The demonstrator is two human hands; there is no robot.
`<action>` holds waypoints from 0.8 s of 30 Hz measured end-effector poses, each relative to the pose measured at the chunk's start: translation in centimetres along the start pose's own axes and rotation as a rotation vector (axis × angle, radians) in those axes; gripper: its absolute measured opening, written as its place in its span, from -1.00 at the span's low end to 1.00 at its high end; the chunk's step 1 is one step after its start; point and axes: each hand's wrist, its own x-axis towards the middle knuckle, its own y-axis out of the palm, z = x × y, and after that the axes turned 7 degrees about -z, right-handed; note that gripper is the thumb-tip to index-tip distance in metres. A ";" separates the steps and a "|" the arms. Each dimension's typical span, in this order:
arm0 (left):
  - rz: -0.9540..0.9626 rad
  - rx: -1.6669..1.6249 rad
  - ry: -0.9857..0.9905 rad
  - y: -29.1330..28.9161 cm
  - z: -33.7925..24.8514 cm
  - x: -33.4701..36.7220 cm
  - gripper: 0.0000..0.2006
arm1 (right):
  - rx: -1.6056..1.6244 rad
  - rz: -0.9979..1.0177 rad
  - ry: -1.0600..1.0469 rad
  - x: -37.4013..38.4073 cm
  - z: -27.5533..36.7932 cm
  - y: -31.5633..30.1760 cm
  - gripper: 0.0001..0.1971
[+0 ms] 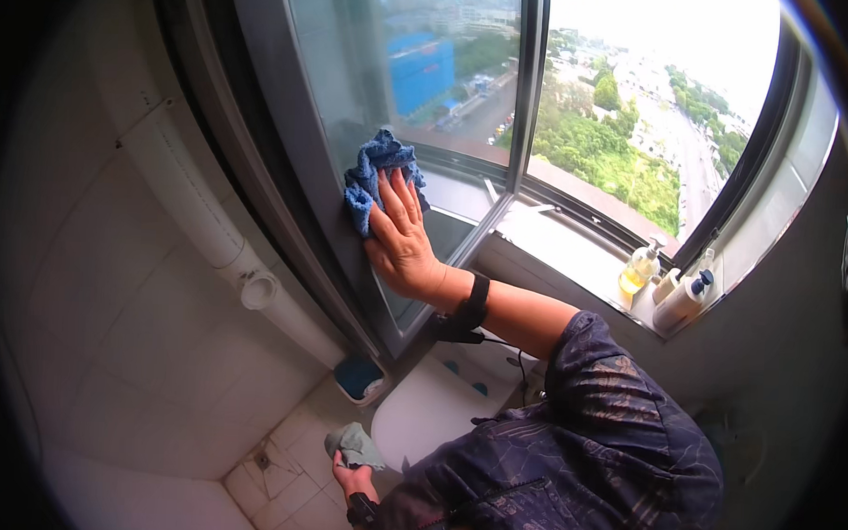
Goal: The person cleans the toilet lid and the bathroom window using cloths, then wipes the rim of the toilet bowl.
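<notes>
My right hand point(407, 238) is raised to the open window sash and presses a bunched blue cloth point(383, 158) to its glass point(338, 66), near the lower corner beside the grey frame point(302, 158). The fingers lie stretched over the cloth. Lower down, my left hand point(353, 475) is closed around a crumpled grey-green cloth point(353, 445), held in front of the toilet and away from the window. Dark bands circle both wrists.
Below the sash stands a white toilet point(428, 410) with a small blue-lined bin point(357, 379) beside it. A white pipe point(188, 191) runs down the tiled left wall. Pump bottles point(641, 265) stand on the windowsill point(556, 242) at the right.
</notes>
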 end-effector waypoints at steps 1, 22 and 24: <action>-0.006 -0.032 -0.018 0.1 0.0 0.0 -0.63 | -0.022 0.018 -0.036 -0.1 -0.7 -0.3 -0.43; -0.005 0.027 0.034 -0.3 0.6 -1.2 -0.65 | -0.167 -0.343 0.486 0.0 -27.2 -5.2 -0.47; 0.030 0.022 0.015 -0.5 0.8 -0.7 -0.65 | -0.179 -0.358 0.568 -1.5 -32.3 -5.7 -0.46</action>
